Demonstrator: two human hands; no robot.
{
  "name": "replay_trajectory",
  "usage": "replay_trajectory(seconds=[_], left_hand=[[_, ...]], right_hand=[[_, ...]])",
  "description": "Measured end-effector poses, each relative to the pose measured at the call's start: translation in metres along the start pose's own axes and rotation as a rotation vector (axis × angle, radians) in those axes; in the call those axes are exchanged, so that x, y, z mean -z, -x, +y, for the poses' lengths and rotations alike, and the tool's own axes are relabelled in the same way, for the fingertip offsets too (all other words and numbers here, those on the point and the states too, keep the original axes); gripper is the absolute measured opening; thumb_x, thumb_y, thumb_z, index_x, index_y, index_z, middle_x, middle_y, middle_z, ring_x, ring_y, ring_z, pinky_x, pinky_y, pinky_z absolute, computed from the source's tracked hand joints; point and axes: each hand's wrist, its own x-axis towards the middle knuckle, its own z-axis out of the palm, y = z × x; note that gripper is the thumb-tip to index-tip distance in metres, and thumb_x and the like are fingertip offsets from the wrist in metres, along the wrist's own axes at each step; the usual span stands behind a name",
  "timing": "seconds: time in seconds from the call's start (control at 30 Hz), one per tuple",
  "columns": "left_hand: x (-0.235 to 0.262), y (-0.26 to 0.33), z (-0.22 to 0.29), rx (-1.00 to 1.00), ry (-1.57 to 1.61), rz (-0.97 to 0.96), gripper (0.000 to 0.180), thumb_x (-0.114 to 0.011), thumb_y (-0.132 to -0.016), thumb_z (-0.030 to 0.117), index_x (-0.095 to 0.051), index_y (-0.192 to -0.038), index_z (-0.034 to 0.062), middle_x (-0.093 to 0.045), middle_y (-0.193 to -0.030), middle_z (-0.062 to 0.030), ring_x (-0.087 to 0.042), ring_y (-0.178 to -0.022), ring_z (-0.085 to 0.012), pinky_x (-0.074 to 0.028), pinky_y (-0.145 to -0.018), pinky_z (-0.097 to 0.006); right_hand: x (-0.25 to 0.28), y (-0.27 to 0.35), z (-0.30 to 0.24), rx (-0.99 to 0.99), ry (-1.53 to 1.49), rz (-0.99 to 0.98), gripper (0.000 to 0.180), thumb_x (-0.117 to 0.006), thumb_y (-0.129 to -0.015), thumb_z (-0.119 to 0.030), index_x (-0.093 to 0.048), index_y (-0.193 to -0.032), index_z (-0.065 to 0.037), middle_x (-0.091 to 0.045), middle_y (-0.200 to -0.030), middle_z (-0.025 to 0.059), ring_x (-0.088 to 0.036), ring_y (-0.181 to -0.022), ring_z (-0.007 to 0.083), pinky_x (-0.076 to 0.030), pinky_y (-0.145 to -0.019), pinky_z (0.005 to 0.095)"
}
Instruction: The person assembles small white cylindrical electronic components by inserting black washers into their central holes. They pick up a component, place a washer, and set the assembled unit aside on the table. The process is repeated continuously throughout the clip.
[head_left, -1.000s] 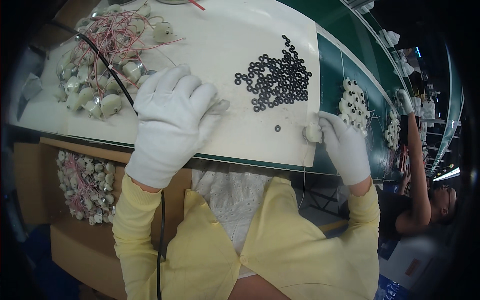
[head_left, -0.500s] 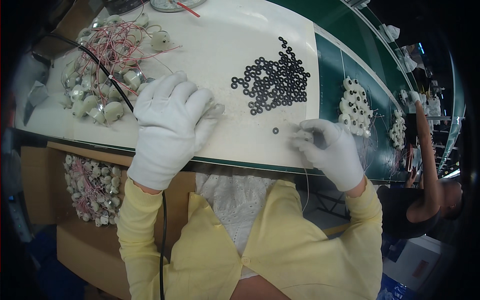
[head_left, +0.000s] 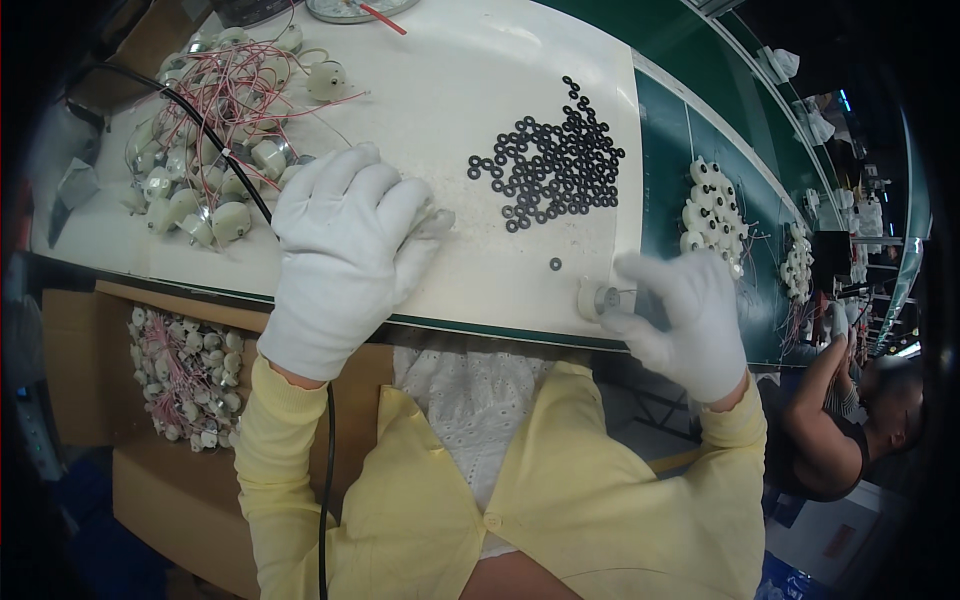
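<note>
My left hand (head_left: 345, 255), in a white glove, rests on the white tabletop beside the wired parts. Its fingers are curled with the tips pressed together, and what they hold, if anything, is hidden. Near the table's front edge sits a small motor (head_left: 597, 298) with a white cap and silvery body. Just right of it is my gloved right hand (head_left: 685, 320), slightly blurred, its thumb and fingers spread with a gap between them. A single black ring (head_left: 555, 264) lies above and left of the motor. More black rings (head_left: 560, 170) are spread in a flat cluster farther back.
Several white motors with pink wires (head_left: 230, 140) pile up at left. A black cable (head_left: 215, 140) crosses there. An open carton (head_left: 180, 500) below holds more. White parts with black centres (head_left: 712, 215) stand on the green surface (head_left: 660, 130) at right. A co-worker (head_left: 830, 440) is beyond.
My right hand has shifted right and slightly toward me, its fingers spreading. The motor now stands exposed on the table. My left hand stays nearly still; the co-worker's arm has come down.
</note>
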Motion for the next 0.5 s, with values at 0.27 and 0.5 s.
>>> replay_trajectory(seconds=[0.27,0.5], left_hand=[[0.0,-0.001,0.0,0.013,0.016,-0.007,0.026,-0.079,-0.08,0.02,-0.067,-0.101,0.0124,-0.064,-0.098,-0.0063,-0.065,-0.106,-0.0333,-0.048,-0.088,-0.048],[-0.001,0.001,-0.002,0.014,0.037,-0.002,0.026,-0.079,-0.079,0.022,-0.067,-0.1,0.0118,-0.064,-0.097,-0.0063,-0.064,-0.104,-0.0325,-0.048,-0.088,-0.047]], right_hand=[[-0.038,-0.002,0.02,-0.211,-0.643,-0.267,0.033,-0.074,-0.091,-0.013,-0.064,-0.12,-0.003,-0.07,-0.081,0.0079,-0.064,-0.059,0.0194,-0.051,-0.055,0.0289],[-0.039,-0.005,0.022,-0.405,-1.042,-0.277,0.033,-0.06,-0.099,-0.001,-0.058,-0.132,0.001,-0.066,-0.096,0.0039,-0.056,-0.067,0.0069,-0.051,-0.057,0.0229]])
